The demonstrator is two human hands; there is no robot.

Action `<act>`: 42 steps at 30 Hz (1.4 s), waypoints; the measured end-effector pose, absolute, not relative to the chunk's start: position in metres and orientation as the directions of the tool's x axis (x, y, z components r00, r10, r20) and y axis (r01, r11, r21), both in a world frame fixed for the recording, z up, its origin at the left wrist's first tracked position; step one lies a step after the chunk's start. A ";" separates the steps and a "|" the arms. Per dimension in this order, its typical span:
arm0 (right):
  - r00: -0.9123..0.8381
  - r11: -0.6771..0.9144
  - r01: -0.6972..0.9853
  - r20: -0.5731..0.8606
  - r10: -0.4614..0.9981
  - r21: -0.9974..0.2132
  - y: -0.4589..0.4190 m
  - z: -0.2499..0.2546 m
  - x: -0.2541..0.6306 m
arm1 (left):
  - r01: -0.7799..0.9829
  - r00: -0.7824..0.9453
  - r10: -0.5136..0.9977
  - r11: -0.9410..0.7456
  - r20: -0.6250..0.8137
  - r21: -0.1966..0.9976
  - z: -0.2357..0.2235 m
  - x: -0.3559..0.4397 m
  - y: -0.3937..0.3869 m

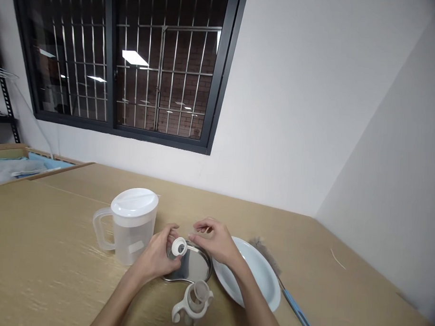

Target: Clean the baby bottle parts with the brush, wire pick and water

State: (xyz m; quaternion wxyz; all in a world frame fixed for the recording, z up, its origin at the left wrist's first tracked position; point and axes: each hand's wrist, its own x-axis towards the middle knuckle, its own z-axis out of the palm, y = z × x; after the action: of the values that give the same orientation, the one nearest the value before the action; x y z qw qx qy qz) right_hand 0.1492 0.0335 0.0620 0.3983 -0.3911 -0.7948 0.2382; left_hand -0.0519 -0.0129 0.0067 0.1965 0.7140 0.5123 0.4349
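Observation:
My left hand (160,253) grips a white screw ring (179,247), like a baby bottle's collar, between thumb and fingers, its round opening facing me. My right hand (216,241) is just right of it, thumb and fingertips drawn together; whatever is between them is too small or pale to make out. Beneath both hands lies a shiny metal kidney dish (196,267). Closer to me stands a clear bottle with a white two-handled holder (192,305), its top uncovered. My right forearm passes over a pale oval basin (266,281).
A translucent lidded pitcher (134,226) stands left of my left hand. Beside the basin lies a bottle brush (294,306) with a blue handle and grey bristles. A thin pale strip (338,259) rests farther right. At the back left is an open box (28,168) with bluish plastic inside.

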 end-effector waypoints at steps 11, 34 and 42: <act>-0.553 0.606 0.341 0.368 0.748 -0.719 0.036 0.047 0.139 | 0.520 0.078 0.891 -0.420 0.448 0.744 0.012 -0.043 -0.018; -0.617 0.529 0.319 0.252 0.746 -0.786 0.047 0.033 0.146 | 0.579 0.118 0.839 -0.493 0.531 0.649 0.009 -0.045 -0.015; -0.585 0.531 0.336 0.270 0.765 -0.778 0.040 0.039 0.145 | 0.692 0.144 0.733 -0.555 0.665 0.461 0.005 -0.046 -0.014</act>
State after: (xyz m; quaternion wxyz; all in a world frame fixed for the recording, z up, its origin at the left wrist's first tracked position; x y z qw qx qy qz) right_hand 0.1445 0.0399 0.0391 0.3078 -0.3361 -0.8190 0.3486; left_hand -0.0458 -0.0138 0.0048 0.0224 0.7561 0.4713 0.4536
